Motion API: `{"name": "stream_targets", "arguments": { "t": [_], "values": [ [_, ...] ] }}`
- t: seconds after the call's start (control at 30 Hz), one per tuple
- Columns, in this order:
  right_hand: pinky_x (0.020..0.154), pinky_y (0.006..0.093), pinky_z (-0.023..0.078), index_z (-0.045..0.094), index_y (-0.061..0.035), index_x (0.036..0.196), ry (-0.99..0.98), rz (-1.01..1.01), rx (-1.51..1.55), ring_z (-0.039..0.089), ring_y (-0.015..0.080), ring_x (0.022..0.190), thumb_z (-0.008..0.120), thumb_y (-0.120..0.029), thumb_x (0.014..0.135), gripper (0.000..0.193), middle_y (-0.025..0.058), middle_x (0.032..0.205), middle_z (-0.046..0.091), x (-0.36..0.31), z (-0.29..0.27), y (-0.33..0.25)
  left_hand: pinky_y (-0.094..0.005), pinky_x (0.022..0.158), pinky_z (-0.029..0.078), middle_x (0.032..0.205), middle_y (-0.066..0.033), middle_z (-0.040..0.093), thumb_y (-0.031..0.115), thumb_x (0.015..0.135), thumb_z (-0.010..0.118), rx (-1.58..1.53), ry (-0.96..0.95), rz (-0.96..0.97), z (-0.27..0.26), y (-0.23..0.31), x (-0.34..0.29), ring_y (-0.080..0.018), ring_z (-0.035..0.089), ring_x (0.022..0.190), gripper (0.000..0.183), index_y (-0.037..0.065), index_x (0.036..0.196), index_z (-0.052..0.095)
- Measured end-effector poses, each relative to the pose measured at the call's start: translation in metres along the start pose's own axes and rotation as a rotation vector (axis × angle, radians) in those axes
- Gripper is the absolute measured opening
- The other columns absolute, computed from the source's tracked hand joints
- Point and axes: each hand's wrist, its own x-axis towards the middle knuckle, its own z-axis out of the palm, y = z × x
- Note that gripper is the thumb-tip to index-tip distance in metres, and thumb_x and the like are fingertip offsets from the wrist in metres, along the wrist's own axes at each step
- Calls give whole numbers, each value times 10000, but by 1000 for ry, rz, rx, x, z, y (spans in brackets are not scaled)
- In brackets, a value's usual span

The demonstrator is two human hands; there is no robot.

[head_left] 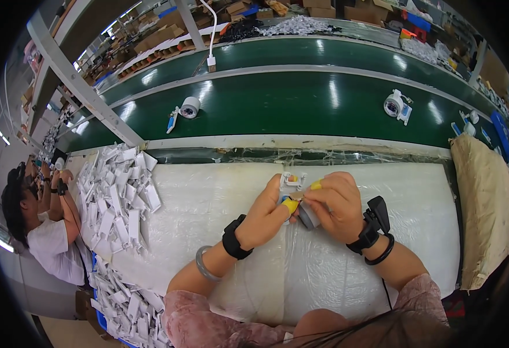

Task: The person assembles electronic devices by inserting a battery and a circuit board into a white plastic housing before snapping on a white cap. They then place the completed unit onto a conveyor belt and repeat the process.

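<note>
My left hand (264, 210) is closed around a white plastic camera unit (292, 180) over the wrapped table, with yellow covers on its fingertips. A grey cylindrical part (308, 216) of the unit shows below the fingers, partly hidden. My right hand (340, 204) meets it from the other side, its fingers pinched together at a small tan flat piece (296, 197) between the hands. A yellow cover sits on a right fingertip too. Fine detail where the fingertips meet is too small to make out.
White plastic housings (115, 197) lie heaped at the table's left; more fill a blue bin (100, 318) below. Camera units (190, 107) (393, 106) rest on the green conveyor (266, 104) beyond. A brown sack (485, 214) stands right. Another person (54, 232) works at far left.
</note>
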Motion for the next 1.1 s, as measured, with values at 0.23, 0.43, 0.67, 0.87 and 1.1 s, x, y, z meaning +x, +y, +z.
{"name": "stream_targets", "arguments": {
  "t": [0.23,0.43,0.67,0.87,1.1],
  "values": [
    [795,390,458,687,-102,893,-2,-28,14,582,257,802,775,-39,657,260,48,882,607,-3,0,2,-266,755,451,954,-50,547,-7,899,384,123,-33,-2,4,7,-3,-117,530,797,404,44,1298,352],
    [841,422,467,678,-93,895,-33,-24,14,596,244,821,767,-12,666,259,45,883,630,-4,-1,2,-261,744,442,951,-46,537,-6,897,391,175,-73,-3,1,0,-2,-108,519,800,389,43,1282,365],
    [828,409,460,681,-107,898,-19,-10,17,583,240,813,771,-23,666,263,39,871,613,-5,1,3,-273,750,442,948,-52,537,0,903,376,116,-73,28,4,2,-3,-113,518,796,383,38,1284,367],
    [805,395,457,680,-108,885,3,-2,19,578,262,809,775,-32,654,261,50,865,599,-6,3,3,-284,748,450,948,-64,539,0,897,368,33,-21,12,11,3,-5,-120,522,796,409,39,1304,368],
    [797,402,458,675,-85,882,5,8,46,577,292,826,773,-26,647,261,72,878,601,-6,3,1,-277,714,461,954,-62,543,68,916,425,59,-45,80,6,-7,-9,-113,530,792,399,25,1311,389]
  ]
}}
